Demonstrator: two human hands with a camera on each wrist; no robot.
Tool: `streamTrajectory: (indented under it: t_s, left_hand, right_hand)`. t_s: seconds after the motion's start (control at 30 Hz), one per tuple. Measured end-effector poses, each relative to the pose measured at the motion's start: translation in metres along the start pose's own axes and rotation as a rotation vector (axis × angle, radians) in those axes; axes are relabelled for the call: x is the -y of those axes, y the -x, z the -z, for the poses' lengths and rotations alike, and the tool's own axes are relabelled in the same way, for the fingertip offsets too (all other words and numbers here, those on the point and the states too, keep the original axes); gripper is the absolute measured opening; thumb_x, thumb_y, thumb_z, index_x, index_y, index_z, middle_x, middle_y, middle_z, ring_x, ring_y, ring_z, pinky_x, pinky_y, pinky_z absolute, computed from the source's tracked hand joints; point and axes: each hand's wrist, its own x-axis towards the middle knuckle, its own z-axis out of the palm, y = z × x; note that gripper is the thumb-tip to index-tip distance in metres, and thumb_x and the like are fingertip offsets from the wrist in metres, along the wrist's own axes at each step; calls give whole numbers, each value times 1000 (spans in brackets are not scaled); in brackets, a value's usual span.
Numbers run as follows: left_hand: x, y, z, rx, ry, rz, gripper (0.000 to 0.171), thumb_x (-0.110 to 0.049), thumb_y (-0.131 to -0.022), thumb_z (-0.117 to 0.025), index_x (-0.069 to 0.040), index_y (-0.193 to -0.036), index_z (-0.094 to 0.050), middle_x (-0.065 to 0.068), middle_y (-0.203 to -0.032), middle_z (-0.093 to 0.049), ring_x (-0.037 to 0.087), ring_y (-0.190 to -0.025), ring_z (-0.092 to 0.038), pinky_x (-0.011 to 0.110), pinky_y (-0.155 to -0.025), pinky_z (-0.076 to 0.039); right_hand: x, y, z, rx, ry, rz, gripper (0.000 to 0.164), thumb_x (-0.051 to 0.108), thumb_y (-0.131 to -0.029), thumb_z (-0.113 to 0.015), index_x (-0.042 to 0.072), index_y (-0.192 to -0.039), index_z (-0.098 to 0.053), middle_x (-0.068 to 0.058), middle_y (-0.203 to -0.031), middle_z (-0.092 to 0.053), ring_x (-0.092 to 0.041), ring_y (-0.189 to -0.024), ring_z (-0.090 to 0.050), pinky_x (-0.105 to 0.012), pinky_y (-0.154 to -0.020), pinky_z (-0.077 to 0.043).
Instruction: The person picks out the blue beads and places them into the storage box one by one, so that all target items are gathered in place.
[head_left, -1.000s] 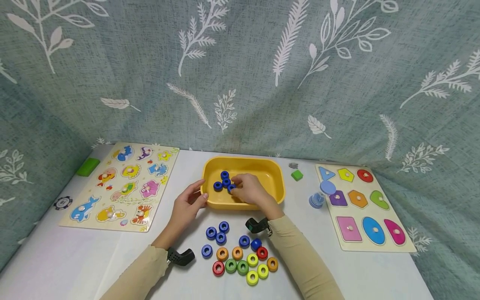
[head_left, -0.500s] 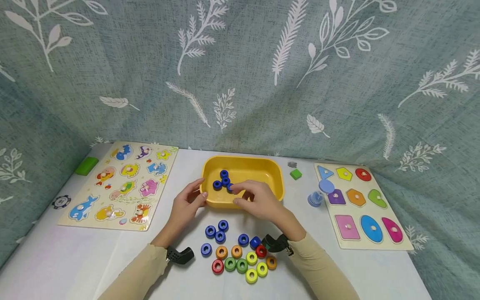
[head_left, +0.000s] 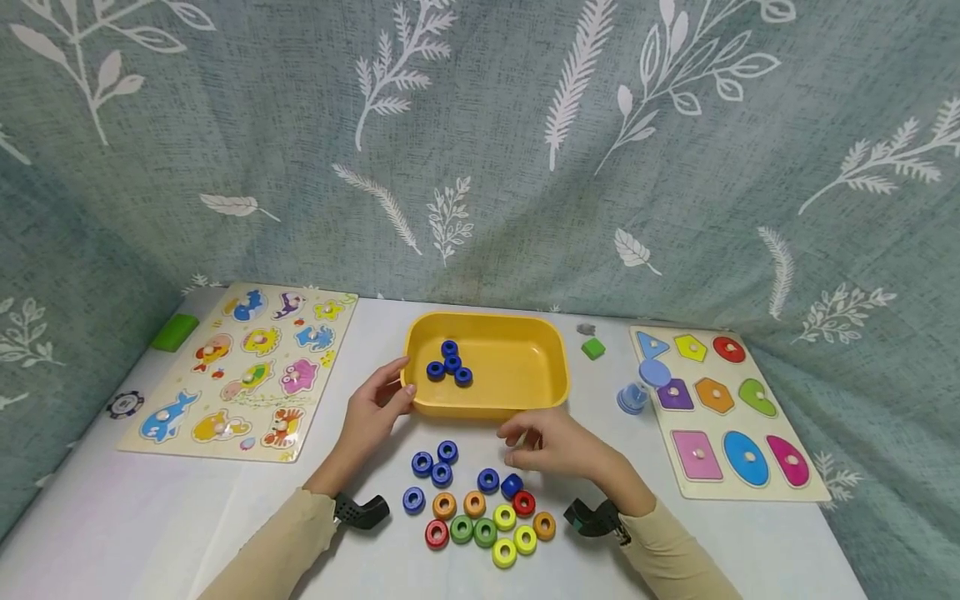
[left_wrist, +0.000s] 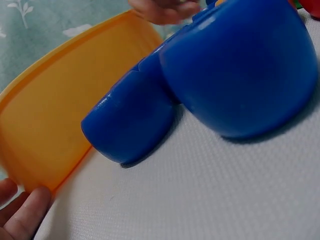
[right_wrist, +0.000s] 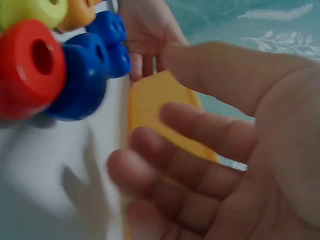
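My left hand [head_left: 377, 406] holds the left end of a yellow plastic tray [head_left: 525, 412], its thumb and fingers at the rim near the front corner. Several blue ring beads [head_left: 452, 364] lie clustered in the tray's left half. Just in front of the tray, my right hand [head_left: 558, 442] hovers with loosely bent fingers and nothing in them; the right wrist view shows the bare palm [right_wrist: 225, 195]. Beneath and left of it are a blue ring bead [head_left: 488, 481], a blue bead on its side [head_left: 512, 486] and a red ring bead [head_left: 524, 503].
More beads lie in front: blue [head_left: 422, 464], orange [head_left: 445, 506], green [head_left: 484, 533], yellow [head_left: 505, 553] and red [head_left: 437, 534]. A sea-animal puzzle board [head_left: 240, 375] is at left, a shape puzzle board [head_left: 720, 408] at right. Beside the latter are a small blue-capped container [head_left: 633, 398] and a green block [head_left: 593, 348].
My right hand has let go of a blue bead inside the tray and moved back toward me and right, over the loose beads. The left hand stays at the tray.
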Motion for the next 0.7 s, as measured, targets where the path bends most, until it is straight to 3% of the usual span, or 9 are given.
streamTrajectory:
  t_s: [0.07, 0.27, 0.7]
  left_hand:
    - [9, -2, 0, -5, 4, -5, 48, -15, -96, -60, -10, -143, -48, 23, -136, -54, 39, -119, -59, 30, -79, -62]
    - [12, -3, 0, -7, 14, -19, 48, -17, -96, -61, -10, -142, -49, 23, -134, -55, 40, -118, -59, 28, -78, -62]
    - [13, -3, 1, -9, 5, -17, 48, -18, -96, -61, -11, -142, -49, 22, -135, -55, 40, -118, -59, 27, -78, -61]
  right_hand:
    - [-3, -1, -4, 64, 19, -31, 27, 22, -84, -75, 10, -108, -69, 2, -92, -69, -5, -74, -56, -18, -68, -53]
    - [-7, -1, -13, 156, 76, -78, 21, 25, -78, -80, 16, -92, -67, 9, -75, -58, -3, -65, -48, -16, -58, -44]
    - [-12, -2, -12, 107, 66, -102, 20, 15, -82, -76, 14, -101, -72, 8, -83, -62, -5, -67, -52, -17, -58, -47]
